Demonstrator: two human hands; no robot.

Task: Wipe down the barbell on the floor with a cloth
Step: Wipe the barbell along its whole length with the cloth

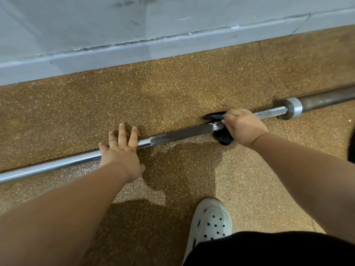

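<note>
Nearest, at the lower edge, a fold of black fabric (269, 248) covers the leg, and just beyond it stands a white moulded shoe (211, 221) with round holes in its toe. The shoe stands on a floor (192, 83) of brown, speckled, grainy rubber, and a stretch of this floor lies between the toe and the bar.

The barbell (182, 133) lies on the floor across the whole view, rising slightly from left to right. Its shaft is smooth and shiny on the left and rough with knurling in the middle. The left hand (123, 152) lies flat across the smooth part, fingers straight and spread, their tips reaching past the bar. Further right, the right hand (244, 127) curls its fingers round a dark cloth (223, 138) wrapped over the shaft; cloth shows above and below the fist. Beyond the fist the shaft ends at a thick steel collar (293, 108), then a dull, darker sleeve (326, 99) runs out of view.

Behind the bar a broad band of floor reaches a grey painted wall (134, 52) with a stepped base, cracked and chipped along its edge.
</note>
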